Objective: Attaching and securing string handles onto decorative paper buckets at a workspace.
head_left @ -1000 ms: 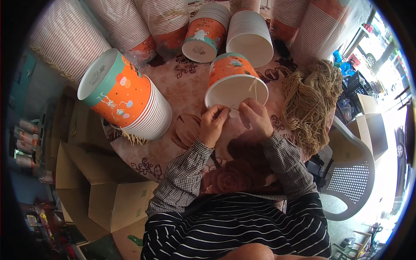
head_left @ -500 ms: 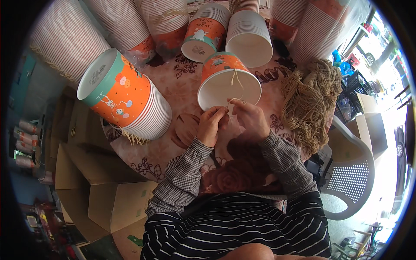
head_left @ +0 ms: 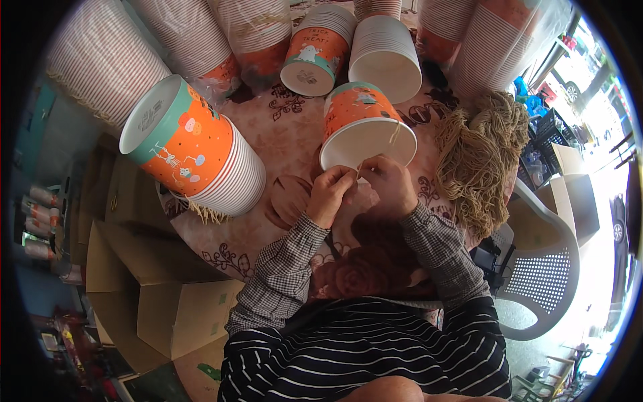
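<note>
An orange paper bucket with a green base band lies on its side, its white mouth toward me. A short piece of string hangs from the upper right of its rim. At the lower rim, my left hand pinches with thumb and forefinger. Close beside it, my right hand is also closed in a pinch. A thin light string shows between the fingertips of both hands; where it meets the rim is partly hidden by the fingers.
Right of the bucket lies a heap of tan string. A nested stack of orange buckets leans at the left, with plastic-wrapped stacks behind. An opened cardboard box stands at lower left, a grey plastic chair at right.
The bucket has shifted right and turned, carrying the string on its rim right and down. My right fingers have come down closer to my left fingertips.
</note>
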Motion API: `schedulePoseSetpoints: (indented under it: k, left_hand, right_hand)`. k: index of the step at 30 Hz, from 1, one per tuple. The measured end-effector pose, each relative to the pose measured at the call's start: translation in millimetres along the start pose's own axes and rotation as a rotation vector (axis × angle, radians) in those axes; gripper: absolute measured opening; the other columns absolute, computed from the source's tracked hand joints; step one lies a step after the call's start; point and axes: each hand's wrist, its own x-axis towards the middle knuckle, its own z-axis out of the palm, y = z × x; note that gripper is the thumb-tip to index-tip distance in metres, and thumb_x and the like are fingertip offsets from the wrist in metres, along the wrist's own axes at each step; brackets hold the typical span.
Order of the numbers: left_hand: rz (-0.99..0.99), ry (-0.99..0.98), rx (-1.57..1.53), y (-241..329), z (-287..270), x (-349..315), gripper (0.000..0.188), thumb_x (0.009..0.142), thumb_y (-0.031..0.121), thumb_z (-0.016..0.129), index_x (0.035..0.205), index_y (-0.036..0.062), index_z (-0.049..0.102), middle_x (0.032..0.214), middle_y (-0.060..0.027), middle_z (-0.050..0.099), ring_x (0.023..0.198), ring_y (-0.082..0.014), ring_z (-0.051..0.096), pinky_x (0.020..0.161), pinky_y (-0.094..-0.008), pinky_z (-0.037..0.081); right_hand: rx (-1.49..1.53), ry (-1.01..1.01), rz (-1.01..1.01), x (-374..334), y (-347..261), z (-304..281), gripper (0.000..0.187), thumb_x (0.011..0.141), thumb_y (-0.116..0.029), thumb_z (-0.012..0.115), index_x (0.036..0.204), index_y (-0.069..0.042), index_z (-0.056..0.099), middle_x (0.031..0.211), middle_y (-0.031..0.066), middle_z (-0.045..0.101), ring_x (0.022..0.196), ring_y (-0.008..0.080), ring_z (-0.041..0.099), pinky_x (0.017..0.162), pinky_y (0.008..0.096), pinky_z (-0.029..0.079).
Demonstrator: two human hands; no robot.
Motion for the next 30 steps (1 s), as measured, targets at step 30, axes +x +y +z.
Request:
schedulePoseSetpoints:
  k: [30]
  left_hand:
    - [0.554, 0.173, 0.611, -4.8, -7.2, 1.6, 0.009, 0.085, 0.006, 0.065, 0.09, 0.0004, 0.06, 0.081, -0.0073, 0.061, 0.067, -0.0179, 0.06, 0.061, -0.0294, 0.047]
  right_hand:
    - [-0.228, 0.298, -0.301, 0.7, -11.4, -1.7, 0.012, 0.08, 0.003, 0.065, 0.092, 0.0, 0.063, 0.096, 0.0117, 0.064, 0.08, 0.0249, 0.063, 0.071, 0.0332, 0.052]
